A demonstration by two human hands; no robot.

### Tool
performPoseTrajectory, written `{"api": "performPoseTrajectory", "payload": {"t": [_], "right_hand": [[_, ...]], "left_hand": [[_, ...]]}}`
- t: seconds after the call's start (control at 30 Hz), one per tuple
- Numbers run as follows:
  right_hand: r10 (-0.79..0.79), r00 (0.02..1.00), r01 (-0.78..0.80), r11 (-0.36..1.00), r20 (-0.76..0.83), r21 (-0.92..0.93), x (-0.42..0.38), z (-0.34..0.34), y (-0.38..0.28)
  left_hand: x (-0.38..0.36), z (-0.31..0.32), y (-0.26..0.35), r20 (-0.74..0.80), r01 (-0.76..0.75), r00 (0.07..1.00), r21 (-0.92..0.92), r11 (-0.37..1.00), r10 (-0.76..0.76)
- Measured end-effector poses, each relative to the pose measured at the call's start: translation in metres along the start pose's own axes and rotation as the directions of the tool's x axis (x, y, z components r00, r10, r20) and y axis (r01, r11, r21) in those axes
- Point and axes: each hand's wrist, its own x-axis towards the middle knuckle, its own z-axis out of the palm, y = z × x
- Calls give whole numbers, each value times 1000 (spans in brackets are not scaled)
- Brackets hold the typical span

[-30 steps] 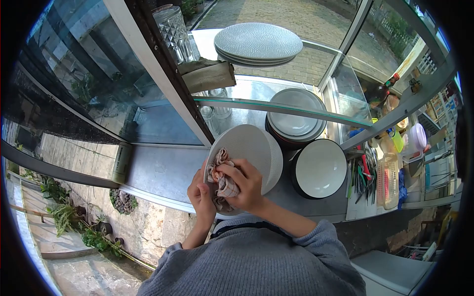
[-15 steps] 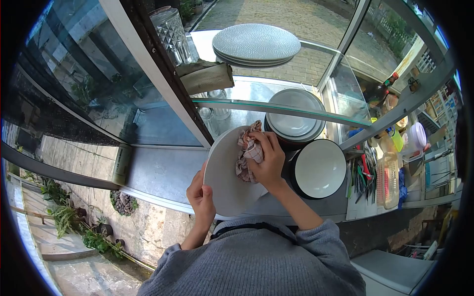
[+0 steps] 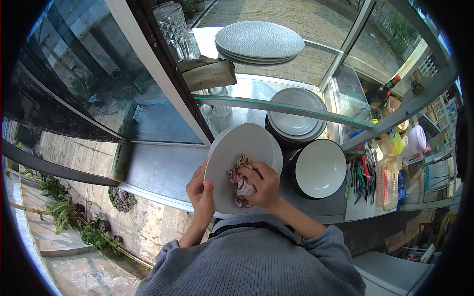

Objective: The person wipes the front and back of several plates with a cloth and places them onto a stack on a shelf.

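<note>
A white plate (image 3: 237, 140) is tilted up in front of me, held at its left rim by my left hand (image 3: 201, 195), thumb on the face and fingers behind. My right hand (image 3: 264, 185) grips a crumpled checked cloth (image 3: 243, 183) and presses it against the lower middle of the plate. Behind the plate, more white crockery (image 3: 277, 158) shows at its right side. Just right of my right hand stands a stack of bowls (image 3: 321, 168), white inside and dark outside.
Stacked plates (image 3: 296, 118) stand behind the bowls. A glass shelf edge (image 3: 286, 112) crosses above them, with patterned plates (image 3: 259, 42) and a folded cloth (image 3: 208, 75) higher up. Cutlery (image 3: 363, 175) and a plastic basket (image 3: 387, 182) lie right; a metal frame post (image 3: 165, 74) rises left.
My right hand and the cloth have moved down across the plate's face. The plate has turned to face me a little more, while my left hand keeps its hold on the rim.
</note>
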Motion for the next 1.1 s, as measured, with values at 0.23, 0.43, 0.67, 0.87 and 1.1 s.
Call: {"api": "performPoseTrajectory", "payload": {"t": [0.23,0.43,0.67,0.87,1.1], "right_hand": [[240,963,-236,971,-122,48,54,-5,11],[117,992,-107,976,-46,190,16,5,-32],[87,996,-87,996,15,17,3,-9,3],[219,966,-212,975,-135,65,54,-9,15],[121,992,-109,966,-40,233,14,3,-36]], "left_hand": [[-1,2,10,44,45,998,44,998,-47],[2,5,9,78,31,996,20,999,-33],[3,8,10,24,-46,999,35,998,46],[5,14,11,14,-120,993,73,990,119],[4,11,14,31,-25,999,32,999,24]]}}
